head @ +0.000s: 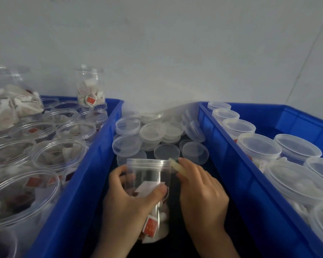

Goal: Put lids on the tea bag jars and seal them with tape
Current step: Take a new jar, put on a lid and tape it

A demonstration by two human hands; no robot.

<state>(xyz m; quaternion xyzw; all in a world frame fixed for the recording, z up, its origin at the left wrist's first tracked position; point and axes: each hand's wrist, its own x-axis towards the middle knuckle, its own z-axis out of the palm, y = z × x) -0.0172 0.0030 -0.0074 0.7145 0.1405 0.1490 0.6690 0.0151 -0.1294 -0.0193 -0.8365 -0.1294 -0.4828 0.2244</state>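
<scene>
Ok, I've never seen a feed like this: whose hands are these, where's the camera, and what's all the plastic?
One camera, worn on a person's head, looks down at their bare hands. The left hand grips a clear plastic jar of tea bags, lid already on. The right hand pinches a pale strip of tape at the lid's edge. Behind lie loose clear round lids. The left blue plastic crate holds open filled jars; the right blue crate holds lidded jars.

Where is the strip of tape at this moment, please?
In the head view, the strip of tape is just right of centre, pinched by the right hand against the lid rim of the jar that the left hand holds, between the two blue crates.
</scene>
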